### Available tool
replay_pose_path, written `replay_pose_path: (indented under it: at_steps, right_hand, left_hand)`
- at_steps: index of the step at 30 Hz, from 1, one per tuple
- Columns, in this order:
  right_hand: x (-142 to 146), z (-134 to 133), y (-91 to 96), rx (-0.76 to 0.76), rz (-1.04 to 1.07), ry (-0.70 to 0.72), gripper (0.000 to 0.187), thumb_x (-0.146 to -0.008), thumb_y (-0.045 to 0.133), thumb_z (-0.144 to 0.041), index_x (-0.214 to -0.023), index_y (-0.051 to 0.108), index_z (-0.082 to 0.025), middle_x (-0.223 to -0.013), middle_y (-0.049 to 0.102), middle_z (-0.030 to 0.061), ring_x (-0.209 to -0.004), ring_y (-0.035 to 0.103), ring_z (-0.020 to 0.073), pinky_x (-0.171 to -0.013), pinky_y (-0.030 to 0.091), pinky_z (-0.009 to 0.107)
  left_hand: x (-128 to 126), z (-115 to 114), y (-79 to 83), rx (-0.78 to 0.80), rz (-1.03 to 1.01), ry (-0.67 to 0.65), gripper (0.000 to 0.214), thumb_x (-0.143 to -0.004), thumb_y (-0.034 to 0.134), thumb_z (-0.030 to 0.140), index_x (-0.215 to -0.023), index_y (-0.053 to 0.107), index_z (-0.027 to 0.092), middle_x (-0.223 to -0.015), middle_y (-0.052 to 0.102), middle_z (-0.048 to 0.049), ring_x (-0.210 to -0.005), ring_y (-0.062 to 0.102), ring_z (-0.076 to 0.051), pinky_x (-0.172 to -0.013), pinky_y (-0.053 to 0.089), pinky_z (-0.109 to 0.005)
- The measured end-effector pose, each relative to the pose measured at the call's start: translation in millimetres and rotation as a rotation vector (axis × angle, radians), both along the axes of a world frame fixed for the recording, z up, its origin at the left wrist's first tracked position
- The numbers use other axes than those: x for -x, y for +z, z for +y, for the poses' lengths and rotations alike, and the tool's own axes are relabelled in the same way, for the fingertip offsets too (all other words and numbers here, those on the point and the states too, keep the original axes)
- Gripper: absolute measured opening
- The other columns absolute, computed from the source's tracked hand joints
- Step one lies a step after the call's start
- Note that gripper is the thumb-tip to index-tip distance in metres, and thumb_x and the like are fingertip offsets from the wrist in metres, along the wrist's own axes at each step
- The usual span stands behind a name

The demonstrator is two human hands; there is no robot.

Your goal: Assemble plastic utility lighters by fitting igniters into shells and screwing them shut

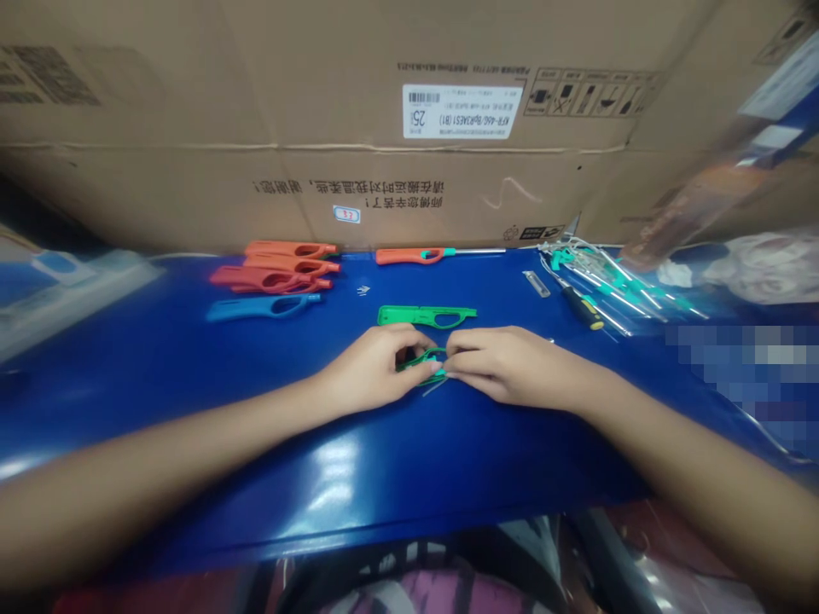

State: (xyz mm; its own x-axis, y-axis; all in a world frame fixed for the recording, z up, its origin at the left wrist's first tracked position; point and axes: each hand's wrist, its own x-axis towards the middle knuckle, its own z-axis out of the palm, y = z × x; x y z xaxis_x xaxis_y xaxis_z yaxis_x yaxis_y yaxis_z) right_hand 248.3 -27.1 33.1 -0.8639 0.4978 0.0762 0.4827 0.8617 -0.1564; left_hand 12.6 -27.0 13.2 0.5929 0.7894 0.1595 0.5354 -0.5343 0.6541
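Observation:
My left hand (pixel 387 367) is closed on a green lighter casing half (pixel 435 351) just above the blue table. Fingers of my right hand (pixel 492 365) pinch at the same casing from the other side, where teal parts show; exactly what they grip is hidden. A thin pale wire or tube sticks out below the fingers. Just beyond my hands lies another green casing half (pixel 426 316). Farther back is an orange lighter (pixel 409 256) with a long metal tube.
Red-orange casings (pixel 275 278) and a blue casing (pixel 265 308) lie at left. To the right are metal tubes with teal parts (pixel 607 277), a screwdriver (pixel 582 307) and a small clear piece (pixel 536 284). A cardboard wall (pixel 223 196) closes the back.

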Motion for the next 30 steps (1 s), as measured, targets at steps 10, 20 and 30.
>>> replay_pose_path:
  at_steps: [10, 20, 30]
  right_hand:
    - [-23.6, 12.1, 15.3, 0.148, 0.03, -0.189, 0.01, -0.093, 0.061, -0.028, -0.09, 0.068, -0.021, -0.093, 0.07, 0.0041, -0.085, 0.063, 0.0191, -0.07, 0.043, 0.029]
    - [-20.4, 10.1, 15.2, 0.1, -0.021, -0.128, 0.016, -0.096, 0.059, -0.024, -0.083, 0.069, -0.021, -0.086, 0.071, 0.0037, -0.086, 0.064, 0.0201, -0.071, 0.042, 0.03]
    - [-17.5, 7.9, 12.2, -0.125, -0.055, -0.129, 0.029, -0.1, 0.054, -0.031, -0.079, 0.071, -0.02, -0.082, 0.073, 0.0052, -0.083, 0.063, 0.0204, -0.067, 0.04, 0.031]
  left_hand:
    - [1.8, -2.0, -4.1, -0.091, -0.016, 0.037, 0.021, -0.091, 0.066, 0.032, -0.105, 0.074, 0.019, -0.088, 0.069, -0.0028, -0.075, 0.062, -0.016, -0.067, 0.048, -0.028]
    - [3.5, -2.9, -2.2, -0.17, 0.003, 0.017, 0.022, -0.091, 0.065, 0.029, -0.108, 0.073, 0.018, -0.092, 0.071, -0.0042, -0.082, 0.065, -0.017, -0.072, 0.051, -0.029]
    - [3.5, -4.2, -2.3, -0.134, 0.009, 0.035, 0.023, -0.091, 0.065, 0.032, -0.109, 0.073, 0.02, -0.101, 0.078, -0.0024, -0.084, 0.07, -0.018, -0.076, 0.053, -0.029]
